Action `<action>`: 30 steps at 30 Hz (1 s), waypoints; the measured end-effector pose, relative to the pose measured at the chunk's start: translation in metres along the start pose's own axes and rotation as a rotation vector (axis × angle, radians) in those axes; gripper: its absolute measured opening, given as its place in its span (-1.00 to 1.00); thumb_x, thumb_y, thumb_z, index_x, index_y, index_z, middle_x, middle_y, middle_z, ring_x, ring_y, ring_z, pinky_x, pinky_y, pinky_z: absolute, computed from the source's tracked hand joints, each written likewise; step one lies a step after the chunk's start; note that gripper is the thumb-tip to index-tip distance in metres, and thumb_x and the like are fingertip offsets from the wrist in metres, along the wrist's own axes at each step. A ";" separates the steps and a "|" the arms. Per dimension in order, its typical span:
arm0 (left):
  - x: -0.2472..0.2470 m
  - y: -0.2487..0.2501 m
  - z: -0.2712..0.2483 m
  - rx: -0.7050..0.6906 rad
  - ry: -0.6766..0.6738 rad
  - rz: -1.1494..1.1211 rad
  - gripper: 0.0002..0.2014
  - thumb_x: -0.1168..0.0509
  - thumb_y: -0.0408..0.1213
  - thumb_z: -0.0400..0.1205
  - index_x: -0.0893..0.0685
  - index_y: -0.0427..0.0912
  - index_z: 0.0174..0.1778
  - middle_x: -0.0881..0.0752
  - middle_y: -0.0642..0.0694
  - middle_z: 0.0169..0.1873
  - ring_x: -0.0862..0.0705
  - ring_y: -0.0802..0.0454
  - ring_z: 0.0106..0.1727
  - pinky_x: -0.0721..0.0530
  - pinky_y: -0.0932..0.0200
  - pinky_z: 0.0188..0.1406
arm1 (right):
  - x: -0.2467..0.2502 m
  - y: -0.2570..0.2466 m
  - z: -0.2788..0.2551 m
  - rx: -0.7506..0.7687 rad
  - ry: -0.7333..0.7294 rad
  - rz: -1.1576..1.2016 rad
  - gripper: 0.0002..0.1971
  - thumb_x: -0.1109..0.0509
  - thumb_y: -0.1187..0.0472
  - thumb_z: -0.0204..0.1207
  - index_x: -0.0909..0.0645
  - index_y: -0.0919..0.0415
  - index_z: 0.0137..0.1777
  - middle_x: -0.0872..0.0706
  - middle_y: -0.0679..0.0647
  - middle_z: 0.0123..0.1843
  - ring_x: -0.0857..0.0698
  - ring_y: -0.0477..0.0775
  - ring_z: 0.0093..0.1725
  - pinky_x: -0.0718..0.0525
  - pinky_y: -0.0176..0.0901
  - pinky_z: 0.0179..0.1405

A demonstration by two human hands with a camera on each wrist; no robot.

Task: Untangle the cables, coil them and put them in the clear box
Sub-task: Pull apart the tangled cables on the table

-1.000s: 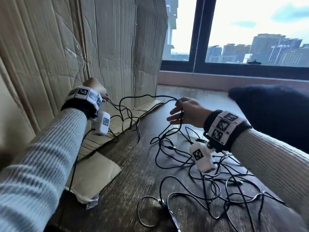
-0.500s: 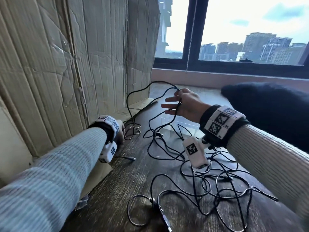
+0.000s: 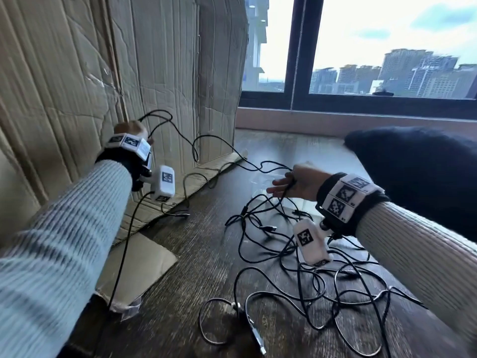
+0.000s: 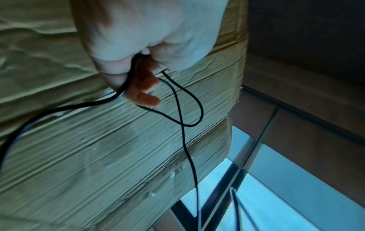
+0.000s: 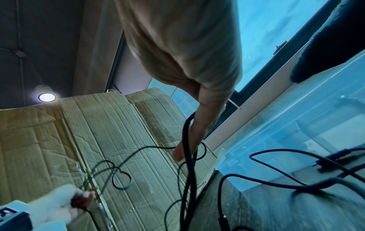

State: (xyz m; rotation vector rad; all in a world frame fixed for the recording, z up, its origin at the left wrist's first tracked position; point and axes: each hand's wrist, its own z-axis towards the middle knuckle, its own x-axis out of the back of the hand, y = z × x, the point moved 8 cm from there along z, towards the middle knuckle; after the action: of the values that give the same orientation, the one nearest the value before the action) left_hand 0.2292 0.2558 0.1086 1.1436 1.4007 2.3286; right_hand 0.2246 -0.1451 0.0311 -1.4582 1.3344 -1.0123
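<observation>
My left hand (image 3: 131,130) is raised in front of the cardboard wall, and in the left wrist view its curled fingers (image 4: 138,87) grip a black cable (image 4: 185,140). That cable (image 3: 206,138) runs in loops across to my right hand (image 3: 294,182). The right hand (image 5: 197,125) has straight fingers, and strands of cable hang over them. Below it, a tangle of black cables (image 3: 296,275) spreads over the dark wooden table. The clear box (image 5: 286,140) lies on the table under and beyond the right hand, faint in the head view (image 3: 258,180).
A tall creased cardboard sheet (image 3: 154,73) stands along the left, with a flap (image 3: 144,262) lying on the table. A window sill (image 3: 361,122) bounds the far side. A dark fuzzy object (image 3: 426,171) sits at the right. A USB plug (image 3: 258,339) lies near the front edge.
My left hand dipped to the table half a second ago and has risen again with the cable, stretching it out. My right hand has sunk slightly.
</observation>
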 end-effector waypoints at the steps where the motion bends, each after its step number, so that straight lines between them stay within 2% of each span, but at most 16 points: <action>1: 0.004 0.014 0.000 -0.038 -0.008 -0.064 -0.57 -0.23 -0.32 0.69 -0.45 -0.60 0.36 -0.59 -0.53 0.26 -0.57 -0.46 0.30 -0.62 -0.09 0.13 | -0.001 0.003 0.000 -0.020 -0.018 -0.029 -0.72 0.20 0.46 0.65 -0.29 0.28 -0.16 -0.60 0.34 -0.24 -0.75 0.34 -0.55 -0.70 0.14 -0.67; 3: 0.015 0.039 -0.007 -0.059 -0.027 -0.268 -0.62 -0.12 -0.24 0.73 -0.53 -0.41 0.37 -0.61 -0.36 0.32 -0.64 -0.24 0.29 -0.75 0.14 -0.14 | -0.007 0.009 -0.004 -0.063 -0.091 -0.142 -0.76 0.13 0.43 0.69 -0.34 0.33 -0.11 -0.65 0.31 -0.23 -0.77 0.31 -0.44 -0.74 0.17 -0.59; 5: 0.029 0.064 -0.019 -0.087 0.036 -0.388 -0.67 -0.06 -0.21 0.69 -0.73 -0.19 -0.11 -0.73 -0.25 0.11 -0.76 -0.14 0.11 -0.76 0.25 -0.39 | -0.016 0.013 -0.010 -0.067 -0.139 -0.344 -0.82 -0.01 0.37 0.72 -0.41 0.33 -0.07 -0.71 0.25 -0.19 -0.73 0.26 -0.30 -0.77 0.12 -0.35; 6: 0.032 0.074 -0.022 -0.096 0.040 -0.381 -0.66 -0.05 -0.20 0.68 -0.66 -0.08 -0.31 -0.73 -0.18 -0.02 -0.78 -0.14 0.05 -0.74 0.27 -0.44 | -0.020 0.015 -0.011 -0.061 -0.163 -0.453 -0.84 -0.09 0.33 0.71 -0.46 0.32 -0.06 -0.73 0.23 -0.17 -0.71 0.24 -0.27 -0.76 0.09 -0.24; 7: 0.034 0.084 -0.029 -0.110 0.027 -0.427 -0.68 -0.04 -0.19 0.69 -0.54 0.02 -0.37 -0.68 -0.11 -0.06 -0.78 -0.11 0.06 -0.72 0.32 -0.47 | -0.026 0.017 -0.014 -0.061 -0.195 -0.554 -0.85 -0.15 0.29 0.70 -0.51 0.32 -0.04 -0.75 0.20 -0.15 -0.71 0.20 -0.26 -0.75 0.07 -0.18; 9: 0.040 0.102 -0.036 -0.154 0.013 -0.461 -0.70 -0.02 -0.12 0.73 -0.35 0.09 -0.35 -0.59 -0.03 -0.02 -0.74 0.00 0.10 -0.70 0.41 -0.46 | -0.037 0.021 -0.019 -0.054 -0.257 -0.718 -0.75 -0.23 0.13 0.69 -0.60 0.32 0.05 -0.74 0.17 -0.11 -0.70 0.16 -0.20 -0.74 0.00 -0.17; 12: 0.044 0.123 -0.038 -0.211 0.007 -0.480 -0.68 0.02 -0.11 0.75 -0.27 0.07 -0.37 -0.54 0.05 -0.21 -0.63 0.19 -0.25 -0.66 0.46 -0.49 | -0.046 0.009 -0.024 0.056 -0.223 -0.939 -0.57 -0.29 -0.12 0.61 -0.57 0.30 0.11 -0.63 0.11 -0.11 -0.65 0.09 -0.13 -0.74 -0.04 -0.13; 14: 0.044 0.134 -0.042 -0.245 0.012 -0.481 -0.67 0.03 -0.12 0.75 -0.26 0.06 -0.38 -0.50 0.08 -0.28 -0.52 0.25 -0.36 -0.67 0.41 -0.43 | -0.051 -0.013 -0.031 0.198 -0.140 -1.019 -0.52 -0.34 -0.14 0.57 -0.48 0.29 0.20 -0.54 0.07 -0.12 -0.58 0.02 -0.16 -0.69 -0.10 -0.10; 16: 0.045 0.145 -0.047 -0.272 0.008 -0.476 -0.68 0.04 -0.13 0.75 -0.26 0.05 -0.37 -0.55 0.03 -0.19 -0.52 0.23 -0.36 -0.72 0.30 -0.28 | -0.056 -0.041 -0.037 0.376 -0.039 -1.068 -0.38 -0.40 -0.09 0.54 -0.40 0.31 0.44 -0.59 0.12 0.09 -0.63 0.06 -0.04 -0.69 -0.16 -0.09; 18: 0.045 0.156 -0.051 -0.284 -0.011 -0.511 -0.67 0.05 -0.15 0.76 -0.28 0.04 -0.37 -0.53 0.05 -0.24 -0.53 0.21 -0.36 -0.71 0.36 -0.43 | -0.064 -0.063 -0.042 0.525 -0.001 -1.083 -0.30 -0.46 -0.04 0.50 -0.36 0.30 0.54 -0.54 0.21 0.43 -0.60 0.15 0.32 -0.61 -0.12 0.23; 20: 0.048 0.168 -0.059 -0.303 -0.012 -0.536 -0.66 0.06 -0.17 0.77 -0.31 0.03 -0.36 -0.49 0.10 -0.32 -0.55 0.21 -0.38 -0.61 0.41 -0.57 | -0.075 -0.072 -0.043 0.557 -0.057 -1.029 -0.23 -0.48 -0.01 0.49 -0.26 0.25 0.61 -0.47 0.17 0.54 -0.54 0.13 0.44 -0.52 -0.16 0.32; 22: 0.054 0.177 -0.068 -0.319 -0.007 -0.557 -0.66 0.07 -0.19 0.77 -0.33 0.03 -0.35 -0.49 0.10 -0.34 -0.56 0.21 -0.40 -0.60 0.41 -0.56 | -0.082 -0.068 -0.036 0.472 -0.131 -0.964 -0.32 -0.44 0.03 0.55 -0.31 0.29 0.58 -0.65 0.20 0.38 -0.71 0.10 0.10 -0.65 -0.18 -0.06; 24: 0.058 0.182 -0.074 -0.325 -0.036 -0.576 -0.67 0.06 -0.21 0.77 -0.38 0.01 -0.33 -0.50 0.07 -0.34 -0.58 0.21 -0.44 -0.63 0.37 -0.55 | -0.085 -0.058 -0.031 0.389 -0.193 -0.929 -0.69 -0.33 0.15 0.64 -0.57 0.38 0.24 -0.79 0.17 -0.07 -0.64 0.01 -0.33 -0.58 -0.26 -0.52; 26: 0.053 0.181 -0.077 -0.316 -0.105 -0.536 -0.69 0.04 -0.27 0.75 -0.50 -0.07 -0.27 -0.51 0.01 -0.33 -0.58 0.21 -0.49 -0.69 0.29 -0.50 | -0.085 -0.059 -0.033 0.400 -0.216 -0.738 -0.83 -0.23 0.29 0.67 -0.60 0.34 -0.10 -0.70 0.14 -0.26 -0.63 -0.01 -0.38 -0.63 -0.35 -0.55; 28: 0.038 0.174 -0.083 -0.291 -0.231 -0.403 -0.73 -0.01 -0.30 0.74 -0.55 -0.13 -0.20 -0.51 -0.02 -0.30 -0.56 0.19 -0.43 -0.70 0.23 -0.47 | -0.079 -0.074 -0.042 0.446 -0.177 -0.422 -0.77 -0.17 0.32 0.71 -0.57 0.35 -0.15 -0.67 0.17 -0.30 -0.65 0.02 -0.40 -0.72 -0.29 -0.43; 30: 0.015 0.163 -0.094 -0.229 -0.451 -0.304 -0.77 -0.06 -0.24 0.71 -0.56 -0.14 -0.19 -0.46 -0.02 -0.34 -0.52 0.12 -0.40 -0.70 0.17 -0.41 | -0.067 -0.095 -0.051 0.503 -0.122 -0.153 -0.74 -0.16 0.28 0.73 -0.57 0.45 -0.05 -0.69 0.22 -0.31 -0.68 0.09 -0.40 -0.78 -0.12 -0.29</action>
State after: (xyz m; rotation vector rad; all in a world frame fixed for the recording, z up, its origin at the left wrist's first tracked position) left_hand 0.1888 0.1136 0.2258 1.1934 1.0321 1.8190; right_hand 0.1954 -0.0807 0.1360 -1.2212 0.8104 -1.2305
